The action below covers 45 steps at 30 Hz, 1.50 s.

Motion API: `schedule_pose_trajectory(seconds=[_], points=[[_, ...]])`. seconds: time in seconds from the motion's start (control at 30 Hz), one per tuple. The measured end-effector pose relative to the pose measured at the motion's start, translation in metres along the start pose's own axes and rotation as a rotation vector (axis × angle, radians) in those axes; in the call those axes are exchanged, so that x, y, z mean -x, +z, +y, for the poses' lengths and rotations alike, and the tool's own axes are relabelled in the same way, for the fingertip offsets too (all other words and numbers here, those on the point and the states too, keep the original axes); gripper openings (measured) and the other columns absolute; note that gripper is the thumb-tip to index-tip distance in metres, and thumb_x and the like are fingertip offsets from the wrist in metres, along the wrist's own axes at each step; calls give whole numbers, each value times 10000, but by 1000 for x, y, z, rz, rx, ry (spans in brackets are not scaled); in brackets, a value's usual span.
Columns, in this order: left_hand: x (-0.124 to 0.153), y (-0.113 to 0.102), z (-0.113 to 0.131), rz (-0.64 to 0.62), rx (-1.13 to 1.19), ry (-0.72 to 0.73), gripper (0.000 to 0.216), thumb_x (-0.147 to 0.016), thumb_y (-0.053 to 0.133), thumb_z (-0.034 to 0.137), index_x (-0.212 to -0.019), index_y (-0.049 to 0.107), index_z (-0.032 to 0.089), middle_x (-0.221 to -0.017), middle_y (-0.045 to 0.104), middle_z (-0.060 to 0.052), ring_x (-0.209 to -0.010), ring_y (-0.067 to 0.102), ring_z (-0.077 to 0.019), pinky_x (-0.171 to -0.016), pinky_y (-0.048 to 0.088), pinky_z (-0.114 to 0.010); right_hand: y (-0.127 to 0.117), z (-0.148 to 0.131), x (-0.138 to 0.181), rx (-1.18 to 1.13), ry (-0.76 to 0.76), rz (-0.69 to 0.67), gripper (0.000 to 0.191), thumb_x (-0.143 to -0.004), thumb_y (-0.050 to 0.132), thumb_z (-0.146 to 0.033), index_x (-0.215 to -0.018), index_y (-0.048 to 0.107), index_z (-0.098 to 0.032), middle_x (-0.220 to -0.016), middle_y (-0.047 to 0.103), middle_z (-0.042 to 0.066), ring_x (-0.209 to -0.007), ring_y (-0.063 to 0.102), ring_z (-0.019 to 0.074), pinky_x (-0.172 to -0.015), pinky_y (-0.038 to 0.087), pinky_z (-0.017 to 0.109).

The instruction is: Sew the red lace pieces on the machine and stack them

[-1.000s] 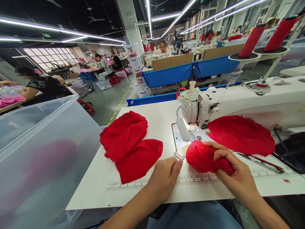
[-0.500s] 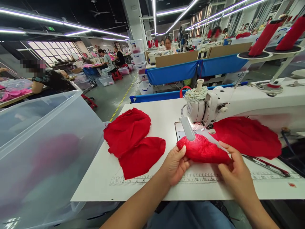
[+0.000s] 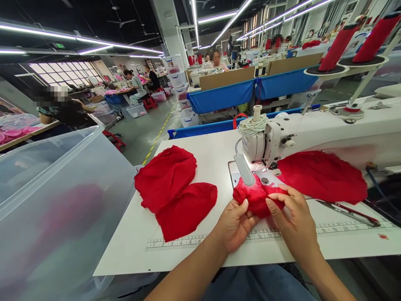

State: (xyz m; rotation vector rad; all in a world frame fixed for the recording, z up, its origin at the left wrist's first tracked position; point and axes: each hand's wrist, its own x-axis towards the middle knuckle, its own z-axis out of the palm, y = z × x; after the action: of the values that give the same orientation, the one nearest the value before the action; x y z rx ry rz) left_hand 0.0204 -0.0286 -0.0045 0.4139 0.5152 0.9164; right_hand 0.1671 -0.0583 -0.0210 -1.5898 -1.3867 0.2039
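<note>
A red lace-trimmed fabric piece (image 3: 257, 204) is bunched in front of the needle area of a white sewing machine (image 3: 300, 133). Its left end is pinched by my left hand (image 3: 234, 225), thumb on top and fingers beneath. My right hand (image 3: 293, 221) grips the right part of the same piece, its fingertips pressing the cloth. A grey lamp arm (image 3: 244, 170) hides some of the upper edge. To the left on the white table (image 3: 125, 251) lie two overlapping red fabric pieces (image 3: 169, 177), (image 3: 188, 209).
Another red fabric piece (image 3: 326, 177) lies under the machine arm. Tweezers and a red-handled tool (image 3: 354, 213) rest near the printed ruler (image 3: 332, 229). A large clear plastic bin (image 3: 62, 188) stands at the left. Red thread cones (image 3: 338, 48) rise at the upper right. Co-workers sit beyond.
My right hand has shifted left along the fabric piece, which is now more bunched between my hands. My left hand keeps its hold. The head view has moved slightly.
</note>
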Motion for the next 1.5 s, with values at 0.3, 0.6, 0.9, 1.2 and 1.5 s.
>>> schedule_pose_trajectory(seconds=[0.3, 0.6, 0.9, 1.2, 1.5], points=[[-4, 4, 5, 167, 17, 31, 285, -769, 779, 269, -1002, 675, 142, -995, 735, -101, -1002, 687, -233, -956, 517, -367, 4, -2, 1, 8, -25, -15, 292, -934, 448, -471, -794, 599, -264, -1203, 554, 111, -1204, 495, 300, -970, 400, 513], [-11, 14, -2, 259, 39, 19, 174, -901, 635, 290, -975, 661, 135, -919, 740, -98, -872, 712, -190, -906, 544, -351, 2, 3, 0, 8, -36, 10, 279, -935, 452, -454, -789, 593, -263, -1173, 608, 92, -1141, 545, 288, -898, 440, 454], [-12, 12, -6, 91, 2, 132, 271, -815, 740, 297, -1042, 671, 166, -1014, 733, -75, -977, 689, -188, -972, 509, -330, 4, 1, -2, -26, -71, 56, 195, -936, 477, -397, -869, 587, -250, -1085, 641, 82, -1053, 586, 253, -909, 449, 419], [-14, 7, -1, 112, -12, 175, 244, -858, 689, 279, -1067, 659, 157, -1053, 722, -104, -1078, 663, -236, -1027, 461, -410, 8, 0, -11, -38, 27, 34, 171, -873, 503, -383, -883, 601, -243, -882, 703, 44, -848, 648, 246, -733, 492, 366], [-13, 7, 0, 109, 21, 156, 195, -835, 700, 220, -1011, 673, 140, -1009, 734, -114, -1118, 648, -262, -1051, 445, -422, 6, -2, -10, -17, 11, 119, 211, -889, 480, -386, -944, 611, -230, -953, 673, 61, -901, 622, 235, -773, 480, 360]])
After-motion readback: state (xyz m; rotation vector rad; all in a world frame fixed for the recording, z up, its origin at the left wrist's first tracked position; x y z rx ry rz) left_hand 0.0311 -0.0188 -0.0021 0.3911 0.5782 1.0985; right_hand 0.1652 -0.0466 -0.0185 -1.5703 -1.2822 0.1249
